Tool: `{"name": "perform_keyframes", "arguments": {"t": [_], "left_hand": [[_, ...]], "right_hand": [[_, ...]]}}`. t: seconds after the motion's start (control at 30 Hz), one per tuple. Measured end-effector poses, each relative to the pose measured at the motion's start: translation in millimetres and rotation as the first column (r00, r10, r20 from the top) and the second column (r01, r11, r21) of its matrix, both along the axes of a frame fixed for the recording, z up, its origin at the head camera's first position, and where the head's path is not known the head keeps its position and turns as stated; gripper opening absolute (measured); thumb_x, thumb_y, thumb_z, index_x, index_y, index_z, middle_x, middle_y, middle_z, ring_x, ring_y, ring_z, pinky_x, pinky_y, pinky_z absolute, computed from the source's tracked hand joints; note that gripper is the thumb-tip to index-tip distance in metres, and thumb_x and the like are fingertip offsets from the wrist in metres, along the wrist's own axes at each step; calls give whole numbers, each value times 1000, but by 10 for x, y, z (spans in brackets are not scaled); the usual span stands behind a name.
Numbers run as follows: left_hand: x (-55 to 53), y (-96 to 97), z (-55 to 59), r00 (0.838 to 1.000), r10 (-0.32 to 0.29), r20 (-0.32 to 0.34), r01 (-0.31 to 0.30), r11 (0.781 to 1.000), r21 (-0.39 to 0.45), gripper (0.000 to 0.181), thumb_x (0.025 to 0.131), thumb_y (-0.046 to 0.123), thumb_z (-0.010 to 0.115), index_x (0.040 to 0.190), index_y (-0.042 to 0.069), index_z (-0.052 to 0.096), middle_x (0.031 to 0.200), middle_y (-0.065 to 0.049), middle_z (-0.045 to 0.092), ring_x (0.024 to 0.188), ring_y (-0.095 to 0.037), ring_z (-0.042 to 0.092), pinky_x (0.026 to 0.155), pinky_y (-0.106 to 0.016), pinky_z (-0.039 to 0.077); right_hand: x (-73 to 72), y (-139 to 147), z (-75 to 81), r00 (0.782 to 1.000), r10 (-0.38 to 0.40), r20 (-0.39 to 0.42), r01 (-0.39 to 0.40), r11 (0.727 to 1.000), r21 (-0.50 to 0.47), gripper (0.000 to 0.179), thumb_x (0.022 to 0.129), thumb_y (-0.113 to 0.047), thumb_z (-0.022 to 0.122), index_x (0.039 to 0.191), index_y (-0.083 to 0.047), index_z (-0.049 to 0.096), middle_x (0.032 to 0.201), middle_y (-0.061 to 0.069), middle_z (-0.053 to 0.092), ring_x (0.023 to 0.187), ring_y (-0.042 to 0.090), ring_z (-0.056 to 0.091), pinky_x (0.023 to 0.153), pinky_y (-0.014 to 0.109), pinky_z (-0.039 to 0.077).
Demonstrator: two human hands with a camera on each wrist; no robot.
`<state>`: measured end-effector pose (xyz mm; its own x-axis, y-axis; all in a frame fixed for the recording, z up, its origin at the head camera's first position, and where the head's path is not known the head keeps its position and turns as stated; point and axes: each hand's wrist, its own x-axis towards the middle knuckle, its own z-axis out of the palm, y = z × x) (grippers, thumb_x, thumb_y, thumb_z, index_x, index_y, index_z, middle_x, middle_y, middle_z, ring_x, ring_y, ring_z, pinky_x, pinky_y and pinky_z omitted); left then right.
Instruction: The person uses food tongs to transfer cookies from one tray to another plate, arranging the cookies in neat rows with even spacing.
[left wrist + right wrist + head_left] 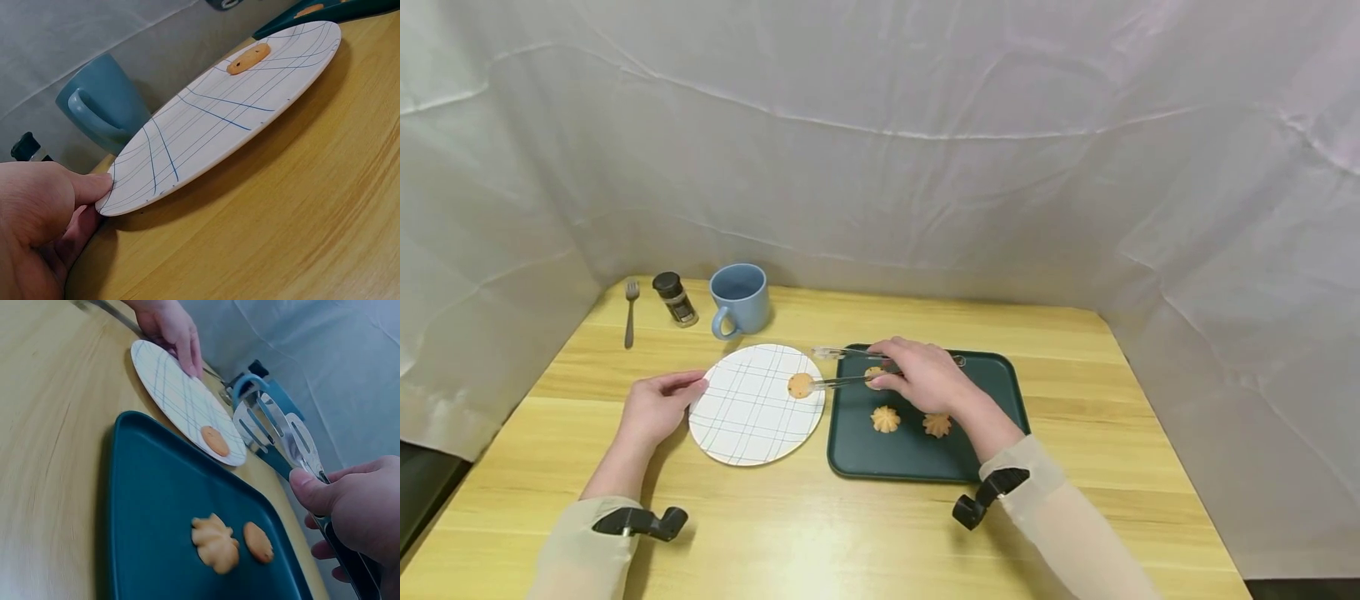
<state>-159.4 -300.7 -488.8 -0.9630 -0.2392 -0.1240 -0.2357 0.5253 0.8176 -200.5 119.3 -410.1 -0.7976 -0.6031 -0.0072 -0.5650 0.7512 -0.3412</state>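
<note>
My left hand point(653, 408) pinches the left rim of a round white plate point(741, 421) with blue lines, thumb on top. In the left wrist view the plate's near edge shows a shadow on the table beneath it. One round cookie point(801, 385) lies on the plate near its right edge. My right hand point(928, 375) grips metal tongs point(306, 440), their slotted ends spread apart and pointing left, with nothing between them. Under that hand lies a dark green tray point(880, 462) holding two flower-shaped cookies point(885, 419) and a round cookie point(874, 375), partly covered by the hand and tongs.
Behind the plate stands a blue mug point(741, 296), its handle toward the front. A black-capped spice jar point(675, 298) and a fork point(630, 312) are further left. Grey cloth point(880, 208) hangs along the back and sides of the wooden table point(760, 533).
</note>
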Motion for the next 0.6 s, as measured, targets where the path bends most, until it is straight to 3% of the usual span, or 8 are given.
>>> {"name": "perform_keyframes", "arguments": {"t": [0.6], "left_hand": [[21, 5, -2, 1000, 9, -13, -9, 1000, -15, 41, 104, 34, 69, 131, 3, 74, 124, -16, 75, 103, -12, 64, 78, -17, 49]], "right_hand": [[187, 887, 60, 992, -123, -13, 122, 992, -33, 55, 106, -42, 66, 153, -16, 55, 142, 8, 64, 120, 30, 67, 97, 56, 53]]}}
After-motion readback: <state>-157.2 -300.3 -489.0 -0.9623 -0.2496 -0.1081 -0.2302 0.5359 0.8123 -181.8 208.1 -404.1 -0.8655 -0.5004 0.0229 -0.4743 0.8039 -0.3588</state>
